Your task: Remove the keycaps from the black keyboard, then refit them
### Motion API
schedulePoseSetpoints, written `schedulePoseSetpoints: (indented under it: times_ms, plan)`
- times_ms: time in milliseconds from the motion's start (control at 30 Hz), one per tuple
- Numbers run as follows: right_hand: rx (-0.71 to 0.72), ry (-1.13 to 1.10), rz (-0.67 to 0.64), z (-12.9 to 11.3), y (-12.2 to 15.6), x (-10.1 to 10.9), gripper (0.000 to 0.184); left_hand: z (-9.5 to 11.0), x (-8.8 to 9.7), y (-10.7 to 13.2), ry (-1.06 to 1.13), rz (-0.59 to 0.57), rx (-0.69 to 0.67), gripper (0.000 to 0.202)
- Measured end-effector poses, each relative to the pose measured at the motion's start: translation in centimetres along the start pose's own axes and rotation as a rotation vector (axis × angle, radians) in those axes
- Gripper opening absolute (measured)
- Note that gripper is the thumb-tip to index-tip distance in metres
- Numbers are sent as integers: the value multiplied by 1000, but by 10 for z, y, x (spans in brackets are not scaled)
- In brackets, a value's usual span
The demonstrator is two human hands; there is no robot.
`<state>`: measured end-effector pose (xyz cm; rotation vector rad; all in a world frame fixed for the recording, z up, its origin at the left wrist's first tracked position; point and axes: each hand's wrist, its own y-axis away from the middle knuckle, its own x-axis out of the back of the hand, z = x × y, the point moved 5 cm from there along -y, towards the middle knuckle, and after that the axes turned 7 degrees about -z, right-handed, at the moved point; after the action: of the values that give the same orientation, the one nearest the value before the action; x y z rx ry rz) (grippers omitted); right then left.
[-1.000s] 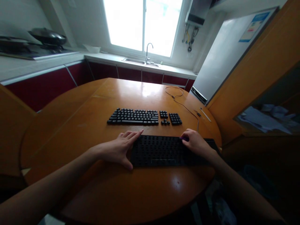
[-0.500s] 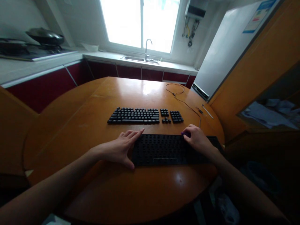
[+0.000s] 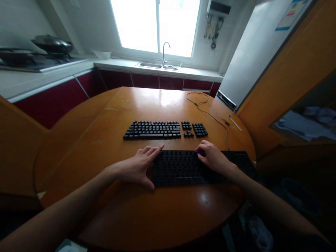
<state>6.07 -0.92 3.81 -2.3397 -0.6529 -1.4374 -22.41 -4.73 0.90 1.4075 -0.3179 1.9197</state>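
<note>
A black keyboard without its keycaps (image 3: 181, 168) lies flat near the front of the table, bare switches facing up. My left hand (image 3: 140, 166) grips its left end, thumb at the lower corner and forefinger at the upper one. Pinched in my right hand (image 3: 212, 157) is a small purple thing (image 3: 201, 152), mostly hidden by the fingers, at the keyboard's upper edge. Behind the keyboard, black keycaps (image 3: 154, 129) sit laid out in keyboard order, with a block of number-pad keycaps (image 3: 200, 130) on the right.
A cable (image 3: 214, 117) runs from the keyboard to the back of the wooden table (image 3: 86, 140). A thin white stick (image 3: 236, 124) lies by the right edge. Beyond stand a counter with a sink (image 3: 151, 65), a wok on a stove (image 3: 52, 43) and a fridge (image 3: 244, 52).
My right hand, with the purple thing, has slid left along the keyboard's upper edge. My left hand keeps its place on the left end. The view has shifted slightly.
</note>
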Motion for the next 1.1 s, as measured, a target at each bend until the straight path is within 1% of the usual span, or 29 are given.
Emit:
schedulePoseSetpoints:
  times_ms: [67,200,233,367,500,600,667,700,767,867,933,1000,1100]
  plan:
    - [6,9,-19,1,2,0,13,1,1,0,3,-3,0,150]
    - [-22,15,49,2,1,5,12,2,1,0,0,-6,-7,148]
    - [-34,31,50,1,0,5,12,1,1,0,-3,-2,-8,148]
    - [-57,101,-35,-6,-2,2,8,-1,-2,-1,-10,3,-21,149]
    - [-60,120,26,-11,-2,8,11,1,-1,-1,0,12,-38,148]
    - [-58,140,-10,-16,-7,5,9,1,0,-1,9,5,-20,149]
    - [3,103,-17,-27,-13,1,9,1,-1,-2,16,-3,-18,153]
    - [56,70,-4,-35,-16,-1,11,0,-2,-2,20,-4,-22,154]
    - [203,5,2,-55,-24,-9,14,-3,-4,-2,29,4,-30,156]
    - [422,-17,-46,-87,-38,-31,15,-7,-7,-3,26,12,-32,157]
    - [527,37,-67,-104,-47,-48,16,-7,-7,-4,16,6,-38,155]
    - [598,134,-69,-115,-53,-62,16,-7,-7,-4,1,-1,-56,150]
    - [644,292,-58,-118,-54,-70,16,-6,-6,-4,-13,5,-67,147]
